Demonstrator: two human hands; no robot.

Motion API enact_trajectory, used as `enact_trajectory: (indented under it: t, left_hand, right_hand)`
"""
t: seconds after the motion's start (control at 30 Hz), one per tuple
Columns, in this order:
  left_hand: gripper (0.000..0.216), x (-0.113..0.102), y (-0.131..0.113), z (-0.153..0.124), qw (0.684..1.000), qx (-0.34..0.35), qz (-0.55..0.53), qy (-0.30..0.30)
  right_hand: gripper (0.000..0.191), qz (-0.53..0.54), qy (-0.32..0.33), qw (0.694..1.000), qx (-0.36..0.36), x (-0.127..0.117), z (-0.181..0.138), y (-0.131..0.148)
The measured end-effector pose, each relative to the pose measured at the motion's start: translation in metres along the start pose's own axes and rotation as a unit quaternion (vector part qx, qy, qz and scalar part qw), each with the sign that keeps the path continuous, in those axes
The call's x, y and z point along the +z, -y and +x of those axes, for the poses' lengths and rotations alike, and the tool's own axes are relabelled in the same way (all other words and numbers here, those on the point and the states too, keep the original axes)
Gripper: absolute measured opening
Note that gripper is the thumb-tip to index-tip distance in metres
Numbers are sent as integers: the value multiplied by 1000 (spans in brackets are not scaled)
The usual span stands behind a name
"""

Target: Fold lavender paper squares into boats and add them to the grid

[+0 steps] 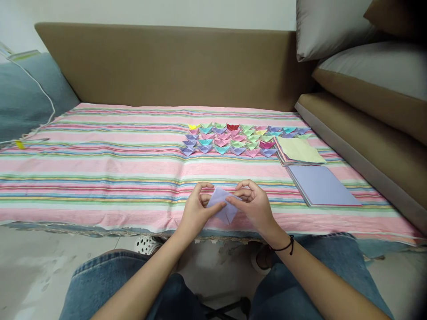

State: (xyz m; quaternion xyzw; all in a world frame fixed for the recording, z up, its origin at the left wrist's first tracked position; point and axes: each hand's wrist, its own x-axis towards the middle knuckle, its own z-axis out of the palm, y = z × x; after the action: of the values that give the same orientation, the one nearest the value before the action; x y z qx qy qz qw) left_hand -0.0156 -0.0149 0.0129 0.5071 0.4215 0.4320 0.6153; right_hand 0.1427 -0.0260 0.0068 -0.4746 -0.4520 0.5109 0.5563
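Observation:
Between my two hands is a folded lavender origami paper [223,215], diamond-shaped, with a crease at its lower corner. My left hand [199,208] pinches its left side, thumb across the front and fingers behind. On the other side my right hand [255,205] grips the paper the same way, its thumb pressing near the middle. The paper is held above the front edge of the striped cloth. Beyond it stand several rows of small folded paper boats [221,142] in pink, green, blue, purple, yellow and red.
To the right lie a stack of lavender-topped square paper [325,186] and a yellow-topped paper stack [302,150]. The pink striped cloth [83,173] covers the surface. Cushions [373,89] pile up at right, a brown backboard [167,66] stands behind, and a white cable [42,89] hangs at left.

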Motion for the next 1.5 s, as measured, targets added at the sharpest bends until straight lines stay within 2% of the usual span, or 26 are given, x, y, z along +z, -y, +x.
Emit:
enact_trajectory:
  t: [0.2,0.37,0.5,0.57,0.73,0.87,1.03,1.13,1.3,1.43,1.5]
  left_hand:
    - [49,-1,-2,0,999,-29,-14,-20]
    - [53,-6,-8,2,995,-58,-43,-62]
    - [50,-9,-11,3,996,-56,-57,-47]
    - [48,-10,-10,2,997,-47,-56,-38]
    - [46,-11,-4,1,998,-33,-44,-27]
    - [49,-13,-5,2,999,-31,-29,-15]
    - [52,-16,-15,6,998,-39,-26,-38]
    - [52,-16,-18,6,998,-39,-37,-32]
    - [44,-16,-17,5,999,-22,-49,-8]
    - [35,-16,-16,5,998,-4,-51,28]
    - [29,-16,-16,5,998,0,-34,44]
  right_hand:
    - [41,25,-14,1000,10,-1,3,0]
    - [46,24,-38,999,12,-5,7,6]
    - [47,24,-45,999,10,-8,9,5]
    - [48,28,-33,999,12,-7,10,4]
    - [54,-7,48,998,31,-5,7,1]
    - [55,-20,70,996,41,-9,7,3]
    - [46,4,127,991,49,-17,12,10]
    - [41,19,141,988,54,-19,13,13]
    - [31,17,171,984,48,-20,12,18]
    - [16,-34,184,982,15,-21,11,19]
    - [14,-61,181,982,-3,-21,10,17]
